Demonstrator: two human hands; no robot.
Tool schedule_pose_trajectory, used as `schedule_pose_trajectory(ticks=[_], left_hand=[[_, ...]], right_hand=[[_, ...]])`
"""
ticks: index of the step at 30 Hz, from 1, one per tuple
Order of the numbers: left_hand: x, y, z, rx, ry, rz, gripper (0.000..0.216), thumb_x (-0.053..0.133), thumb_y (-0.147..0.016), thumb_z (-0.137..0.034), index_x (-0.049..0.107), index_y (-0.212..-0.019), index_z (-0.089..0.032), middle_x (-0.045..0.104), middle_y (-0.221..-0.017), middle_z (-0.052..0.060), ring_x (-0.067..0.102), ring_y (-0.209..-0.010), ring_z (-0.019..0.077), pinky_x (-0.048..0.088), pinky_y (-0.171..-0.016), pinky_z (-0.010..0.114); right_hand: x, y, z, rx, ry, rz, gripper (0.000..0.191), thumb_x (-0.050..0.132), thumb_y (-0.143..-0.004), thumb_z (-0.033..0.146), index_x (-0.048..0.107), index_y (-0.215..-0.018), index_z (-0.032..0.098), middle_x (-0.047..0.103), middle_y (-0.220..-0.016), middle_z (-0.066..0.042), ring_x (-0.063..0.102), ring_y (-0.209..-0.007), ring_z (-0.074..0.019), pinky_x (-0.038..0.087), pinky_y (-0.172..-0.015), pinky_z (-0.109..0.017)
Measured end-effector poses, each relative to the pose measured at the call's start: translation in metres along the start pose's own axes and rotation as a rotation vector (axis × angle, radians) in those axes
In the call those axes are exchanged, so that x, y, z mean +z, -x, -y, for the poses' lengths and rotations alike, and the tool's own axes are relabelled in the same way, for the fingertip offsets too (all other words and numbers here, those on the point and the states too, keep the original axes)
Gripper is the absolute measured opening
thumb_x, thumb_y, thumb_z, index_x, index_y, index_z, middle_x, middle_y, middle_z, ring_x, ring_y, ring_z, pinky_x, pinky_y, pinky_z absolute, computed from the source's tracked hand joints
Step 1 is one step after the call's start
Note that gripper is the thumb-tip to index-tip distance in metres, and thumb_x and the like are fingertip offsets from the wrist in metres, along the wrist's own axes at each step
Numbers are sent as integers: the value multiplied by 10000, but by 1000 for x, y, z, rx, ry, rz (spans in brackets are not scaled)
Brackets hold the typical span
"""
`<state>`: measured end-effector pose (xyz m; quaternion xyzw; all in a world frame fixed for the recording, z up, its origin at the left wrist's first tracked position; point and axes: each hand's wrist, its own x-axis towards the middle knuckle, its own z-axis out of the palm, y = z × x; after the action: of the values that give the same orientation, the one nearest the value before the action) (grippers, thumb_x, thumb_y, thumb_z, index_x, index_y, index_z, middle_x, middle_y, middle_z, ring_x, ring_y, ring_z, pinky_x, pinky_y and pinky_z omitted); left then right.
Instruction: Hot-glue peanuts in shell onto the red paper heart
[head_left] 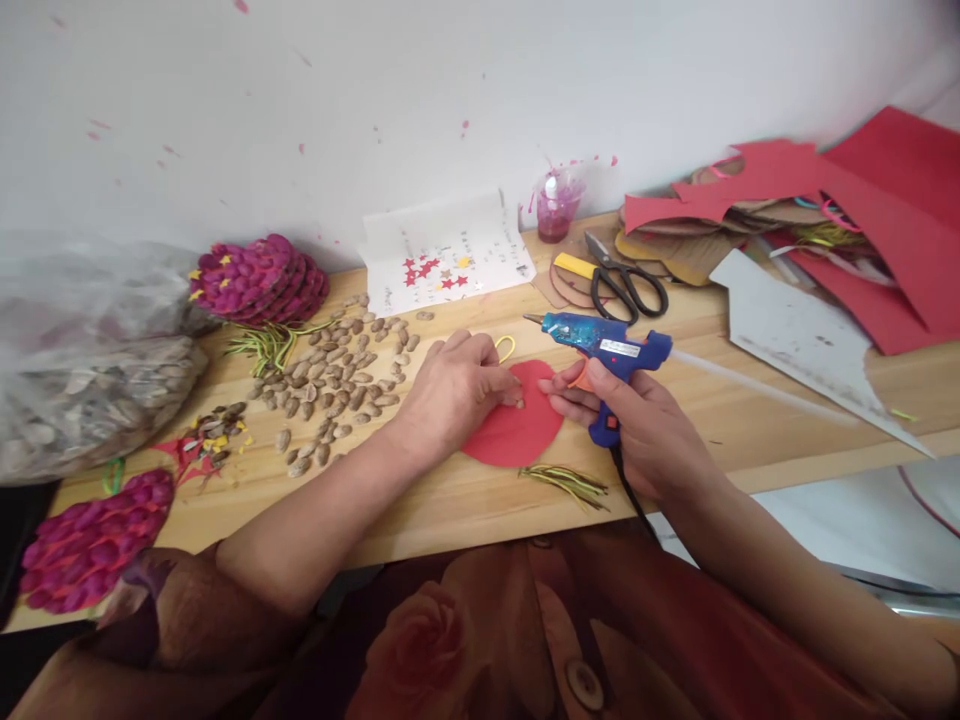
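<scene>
A blue hot glue gun with an orange trigger is gripped in my right hand. Its nozzle points left, and a clear glue stick sticks out behind. My left hand is closed in a pinch over a red paper circle. Something small and tan shows at its fingertips, too hidden to name. A yellow loop stands out at the circle's far edge. Below the circle lies a bunch of green and dark strings. Many peanuts are scattered left of my left hand.
Purple bumpy discs are stacked at the back left, beside a plastic bag. Another purple piece lies near. Behind are a paper sheet with stars, a stained cup and scissors. Red sheets pile at right.
</scene>
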<state>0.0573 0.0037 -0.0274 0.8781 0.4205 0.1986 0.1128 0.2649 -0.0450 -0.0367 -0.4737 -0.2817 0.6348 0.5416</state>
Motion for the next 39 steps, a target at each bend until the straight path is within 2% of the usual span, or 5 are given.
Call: schedule_pose_trajectory(ticks=[6,11,18,29,39], left_hand=[[-29,27,-8,-82,147,-218,213,659,-954,-251,777,-1131,-266,649,-883,34,585,-842,166,450,-781,312],[-65,84,-1,-285,93,-244,131,702,-923,-321,783,-961,-226,698,-875,22,630,-843,168,474,-774,301],[-71,150,11,-416,-74,-225,158,663,-927,-322,763,-892,-205,727,-861,41,651,-854,210,475,-817,354],[-45,133,-4,-511,-207,-98,90,734,-881,-322,748,-884,-234,754,-954,45,632,-948,255,383,-907,431],[-41,137,5,-413,-189,-79,65,709,-901,-278,759,-873,-249,773,-878,24,665,-842,243,346,-850,422]], right_hand=[[1,-1,-1,-9,0,7,407,899,-682,536,737,-861,209,745,-902,-34,753,-967,-240,628,-881,-325],[1,-2,-1,-38,15,17,392,908,-663,540,743,-814,217,742,-863,-23,757,-942,-238,631,-874,-337],[-4,-1,-5,-109,76,37,303,839,-778,500,746,-805,213,747,-868,-39,758,-937,-242,618,-915,-367],[-4,0,-6,-136,106,54,233,781,-850,468,753,-843,236,748,-887,-28,753,-927,-220,614,-935,-371],[-1,6,-4,-152,108,77,285,789,-834,492,728,-859,215,719,-889,-27,754,-893,-215,631,-835,-333]])
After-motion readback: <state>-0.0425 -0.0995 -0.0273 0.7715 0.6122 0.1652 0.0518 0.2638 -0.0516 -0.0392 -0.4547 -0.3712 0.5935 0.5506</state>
